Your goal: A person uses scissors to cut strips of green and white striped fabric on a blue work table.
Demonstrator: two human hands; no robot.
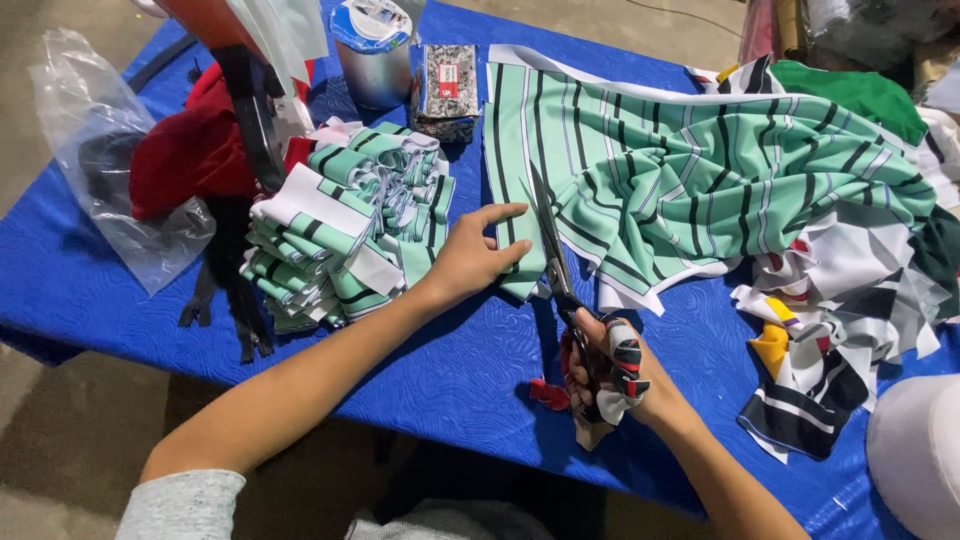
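Observation:
My right hand (608, 368), wrapped in strips of cloth, grips a pair of scissors (553, 252) whose blades point away from me into a green, black and white striped fabric (680, 180). My left hand (474, 252) lies flat with fingers together on the narrow strip of that fabric left of the blades, pressing it to the blue table (470, 370). The blades are partly apart along the cut line.
A pile of cut striped pieces (345, 225) lies left of my left hand. Red cloth (185, 150), a clear plastic bag (95, 130), a metal tin (375, 55) and a small box (445, 90) sit at the back. Fabric scraps (830, 340) lie right.

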